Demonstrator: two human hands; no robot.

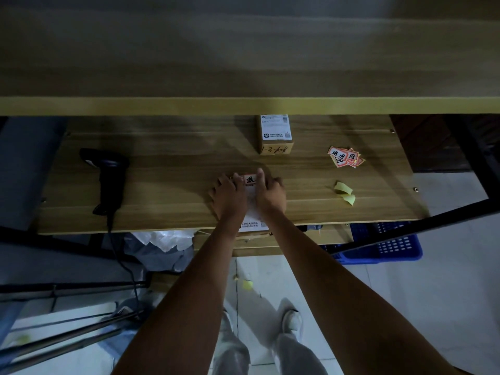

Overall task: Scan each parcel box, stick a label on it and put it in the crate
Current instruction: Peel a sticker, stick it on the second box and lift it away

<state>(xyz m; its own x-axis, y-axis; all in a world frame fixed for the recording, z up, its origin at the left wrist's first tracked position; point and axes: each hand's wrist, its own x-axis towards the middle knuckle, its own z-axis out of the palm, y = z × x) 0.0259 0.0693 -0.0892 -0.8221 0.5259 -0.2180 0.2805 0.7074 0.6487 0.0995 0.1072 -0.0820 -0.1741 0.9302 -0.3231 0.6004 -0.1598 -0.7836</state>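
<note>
A parcel box [253, 226] lies at the table's near edge, mostly hidden under my hands. A red and white label [250, 180] sits on its far end. My left hand [228, 193] and my right hand [270, 192] both rest flat on the box, fingers pressing beside the label. A second parcel box [276, 135] stands at the back of the table. A black handheld scanner [109, 175] lies on the left. A blue crate [392, 246] stands on the floor under the table's right end.
A pile of red labels [346, 156] lies at the right, with yellow backing strips [345, 192] nearer me. A wooden shelf [243, 105] overhangs the table's back. Crumpled plastic [162, 246] sits below the table, and the scanner's cable [127, 266] hangs down.
</note>
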